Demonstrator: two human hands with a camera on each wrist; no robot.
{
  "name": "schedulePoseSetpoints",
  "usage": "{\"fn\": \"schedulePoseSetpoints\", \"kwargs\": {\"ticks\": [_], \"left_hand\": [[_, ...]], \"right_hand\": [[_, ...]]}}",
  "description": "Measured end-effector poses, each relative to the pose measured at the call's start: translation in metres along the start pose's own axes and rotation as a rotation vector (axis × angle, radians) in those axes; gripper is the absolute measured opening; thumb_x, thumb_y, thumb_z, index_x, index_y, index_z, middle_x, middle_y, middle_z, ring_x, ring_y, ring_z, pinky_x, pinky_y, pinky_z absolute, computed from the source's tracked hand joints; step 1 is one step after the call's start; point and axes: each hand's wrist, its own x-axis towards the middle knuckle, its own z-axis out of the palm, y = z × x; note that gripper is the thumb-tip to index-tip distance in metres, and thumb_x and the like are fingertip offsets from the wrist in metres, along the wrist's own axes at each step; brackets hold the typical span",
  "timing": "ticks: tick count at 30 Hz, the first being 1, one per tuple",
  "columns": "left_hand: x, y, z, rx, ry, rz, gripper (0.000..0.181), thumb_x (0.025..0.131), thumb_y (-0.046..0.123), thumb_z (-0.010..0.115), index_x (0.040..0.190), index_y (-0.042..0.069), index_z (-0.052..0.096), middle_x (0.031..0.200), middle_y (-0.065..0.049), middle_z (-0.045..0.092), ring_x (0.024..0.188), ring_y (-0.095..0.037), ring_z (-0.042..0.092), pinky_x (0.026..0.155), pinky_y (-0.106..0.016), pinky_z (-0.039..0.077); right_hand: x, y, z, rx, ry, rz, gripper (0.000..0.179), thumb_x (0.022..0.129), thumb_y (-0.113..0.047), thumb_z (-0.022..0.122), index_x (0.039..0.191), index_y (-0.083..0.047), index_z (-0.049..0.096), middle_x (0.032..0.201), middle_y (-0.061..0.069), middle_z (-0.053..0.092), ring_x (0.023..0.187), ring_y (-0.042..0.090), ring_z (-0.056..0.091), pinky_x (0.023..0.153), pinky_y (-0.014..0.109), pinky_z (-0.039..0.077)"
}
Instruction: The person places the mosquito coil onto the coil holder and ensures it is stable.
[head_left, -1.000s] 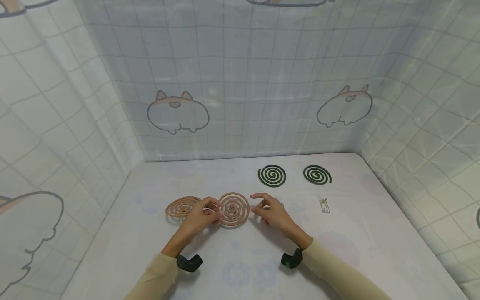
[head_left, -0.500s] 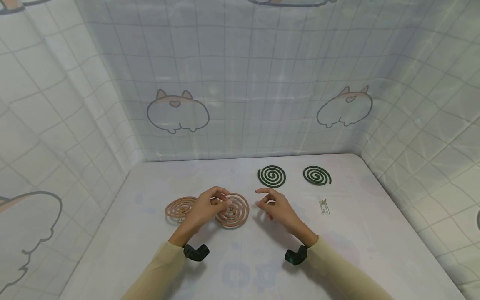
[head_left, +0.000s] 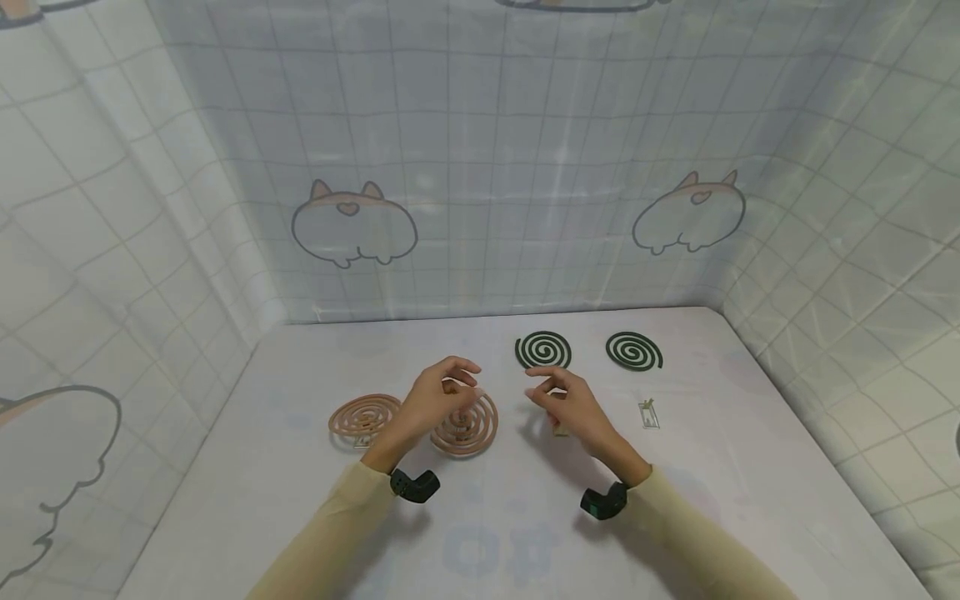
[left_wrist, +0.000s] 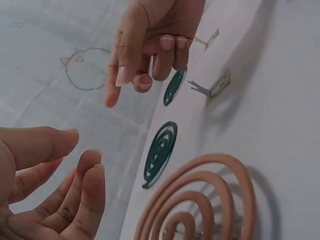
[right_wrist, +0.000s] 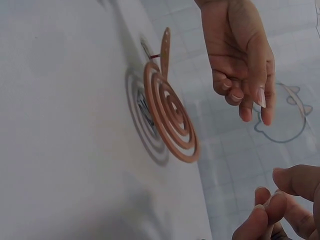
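Observation:
My left hand (head_left: pixel 438 400) hovers over the near edge of a brown mosquito coil (head_left: pixel 467 446), its fingers loosely bent with nothing between them. That coil is raised on a small stand, casting a spiral shadow beneath it in the right wrist view. To its left, a second brown mosquito coil (head_left: pixel 348 421) sits slightly tilted on another metal stand (head_left: pixel 363 442). My right hand (head_left: pixel 573 412) hangs in the air, fingers relaxed and empty, in front of a green mosquito coil (head_left: pixel 542 343). Below it, a metal stand (left_wrist: pixel 220 86) with an upright prong is partly hidden in the head view.
Another green mosquito coil (head_left: pixel 633 351) lies flat at the back right of the white table (head_left: pixel 750 467). Nearer stands a bare metal stand (head_left: pixel 649 414). A tiled-pattern curtain (head_left: pixel 517 167) encloses the table at the back and sides.
My left hand has left the edge of the middle brown coil and moved forward and right above it. My right hand has drifted forward and slightly right. The coils stay put.

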Motion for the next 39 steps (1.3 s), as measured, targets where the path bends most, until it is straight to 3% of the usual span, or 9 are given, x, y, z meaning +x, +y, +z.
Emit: {"fn": "schedulePoseSetpoints", "kwargs": {"ticks": [5, 11, 22, 29, 39], "left_hand": [[0.011, 0.007, 0.006, 0.035, 0.003, 0.029, 0.031, 0.098, 0.018, 0.074, 0.127, 0.019, 0.064, 0.121, -0.011, 0.064, 0.095, -0.026, 0.070, 0.082, -0.058, 0.057], [0.025, 0.012, 0.014, 0.059, 0.011, 0.046, 0.032, 0.097, 0.017, 0.075, 0.127, 0.016, 0.064, 0.114, -0.009, 0.067, 0.087, -0.023, 0.071, 0.081, -0.054, 0.059], [0.051, 0.016, 0.024, 0.054, -0.011, 0.056, 0.030, 0.099, 0.014, 0.072, 0.127, 0.014, 0.064, 0.113, -0.010, 0.066, 0.095, -0.042, 0.070, 0.084, -0.056, 0.057], [0.068, 0.014, 0.033, 0.023, -0.027, 0.032, 0.030, 0.098, 0.013, 0.072, 0.127, 0.012, 0.063, 0.113, -0.011, 0.065, 0.099, -0.040, 0.069, 0.086, -0.056, 0.057], [0.089, 0.013, 0.041, 0.006, -0.008, -0.054, 0.034, 0.097, 0.014, 0.074, 0.128, 0.007, 0.062, 0.118, -0.013, 0.063, 0.105, -0.046, 0.066, 0.089, -0.057, 0.056]], "right_hand": [[0.003, 0.000, -0.007, -0.004, 0.019, -0.006, 0.032, 0.098, -0.020, 0.073, 0.130, -0.017, 0.067, 0.105, 0.023, 0.065, 0.053, 0.015, 0.046, 0.051, 0.033, 0.048], [0.007, 0.001, -0.016, -0.007, 0.043, 0.011, 0.035, 0.099, -0.022, 0.073, 0.132, -0.013, 0.066, 0.102, 0.017, 0.065, 0.054, 0.015, 0.045, 0.053, 0.032, 0.047], [0.016, 0.003, -0.034, -0.011, 0.090, 0.010, 0.037, 0.100, -0.023, 0.072, 0.133, -0.010, 0.064, 0.101, 0.013, 0.063, 0.053, 0.014, 0.045, 0.053, 0.035, 0.049], [0.022, 0.003, -0.046, -0.006, 0.130, 0.044, 0.039, 0.099, -0.025, 0.073, 0.134, -0.010, 0.063, 0.110, 0.019, 0.065, 0.055, 0.014, 0.047, 0.054, 0.033, 0.049], [0.035, 0.014, -0.056, -0.006, 0.161, 0.067, 0.039, 0.098, -0.026, 0.074, 0.133, -0.011, 0.065, 0.113, 0.025, 0.064, 0.056, 0.012, 0.048, 0.053, 0.029, 0.047]]}}
